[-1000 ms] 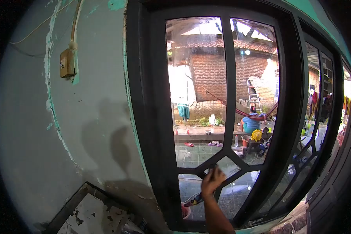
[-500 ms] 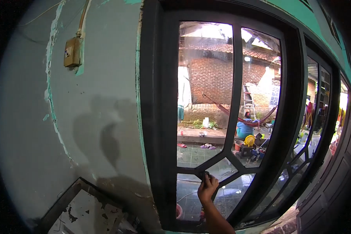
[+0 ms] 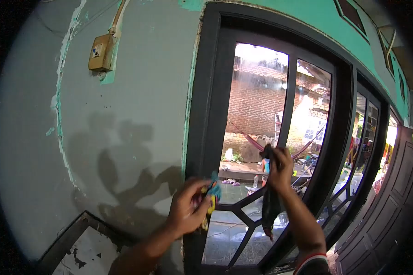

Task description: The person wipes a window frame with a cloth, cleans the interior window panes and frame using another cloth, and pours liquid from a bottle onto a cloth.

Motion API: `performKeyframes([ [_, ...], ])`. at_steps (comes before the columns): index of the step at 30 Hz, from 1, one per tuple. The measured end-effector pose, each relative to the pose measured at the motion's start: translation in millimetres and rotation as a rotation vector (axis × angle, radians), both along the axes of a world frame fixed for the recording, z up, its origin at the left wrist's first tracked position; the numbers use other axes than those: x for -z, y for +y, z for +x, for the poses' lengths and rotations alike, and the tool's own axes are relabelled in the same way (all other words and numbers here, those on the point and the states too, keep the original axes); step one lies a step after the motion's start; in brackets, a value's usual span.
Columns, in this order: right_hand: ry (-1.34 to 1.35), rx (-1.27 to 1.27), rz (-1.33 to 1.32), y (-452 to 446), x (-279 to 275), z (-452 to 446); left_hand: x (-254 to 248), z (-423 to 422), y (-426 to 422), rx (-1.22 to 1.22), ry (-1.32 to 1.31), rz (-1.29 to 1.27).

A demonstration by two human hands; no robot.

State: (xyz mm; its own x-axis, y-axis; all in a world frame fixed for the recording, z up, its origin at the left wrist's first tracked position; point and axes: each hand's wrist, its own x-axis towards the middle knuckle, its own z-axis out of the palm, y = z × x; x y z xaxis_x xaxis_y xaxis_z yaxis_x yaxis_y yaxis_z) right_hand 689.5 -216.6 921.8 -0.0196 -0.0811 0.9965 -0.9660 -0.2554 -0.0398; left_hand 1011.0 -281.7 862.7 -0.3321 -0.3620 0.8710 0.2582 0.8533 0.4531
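In the head view my left hand is closed around a bunched multicoloured cloth, teal and yellow, in front of the dark window frame's left side. Higher and to the right, my right hand pinches a dark cloth, which hangs down below the fingers in front of the panes. Behind both hands stands the dark window frame with its glass panes and angled lower bars. The two hands are apart.
A grey wall with a tan switch box fills the left. A dark-edged board with peeling patches is at the lower left. Through the glass show a brick wall, a hammock and part of a person. A panelled door stands at right.
My left hand has come into view with the multicoloured cloth. My right hand has risen from the lower bars, and a dark cloth now hangs from it. The view has shifted left and up.
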Motion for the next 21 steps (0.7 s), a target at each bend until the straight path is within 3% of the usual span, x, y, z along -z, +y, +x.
performKeyframes([
  [1,0.041,0.054,-0.002,-5,-24,-7,-21,-10,-17,-0.131,0.019,-0.273],
  [4,0.025,0.114,-0.034,-11,-105,-8,-60,-41,-68,-0.291,0.051,-0.698],
  [7,0.068,0.149,-0.063,-27,-188,-28,-63,-62,-119,-0.38,0.014,-0.843],
  [8,0.111,0.251,-0.117,-32,-214,-33,-55,-63,-133,-0.5,-0.126,-0.919],
  [11,0.212,0.473,-0.306,-55,-288,-50,-59,-59,-133,-0.517,-0.061,-1.064],
  [12,0.233,0.4,-0.302,-68,-308,-69,-57,-57,-133,-0.525,-0.088,-1.034],
  [15,0.354,0.676,-0.532,-105,-296,-71,-51,-64,-144,-0.522,-0.084,-1.026],
  [16,0.229,0.555,-0.322,-100,-272,-43,-52,-66,-145,-0.524,-0.07,-1.027],
  [19,0.415,0.573,-0.333,-108,-205,-39,-50,-66,-146,-0.507,-0.067,-1.032],
  [21,0.567,0.576,-0.222,-91,-218,-70,-49,-65,-147,-0.503,-0.079,-1.035],
])
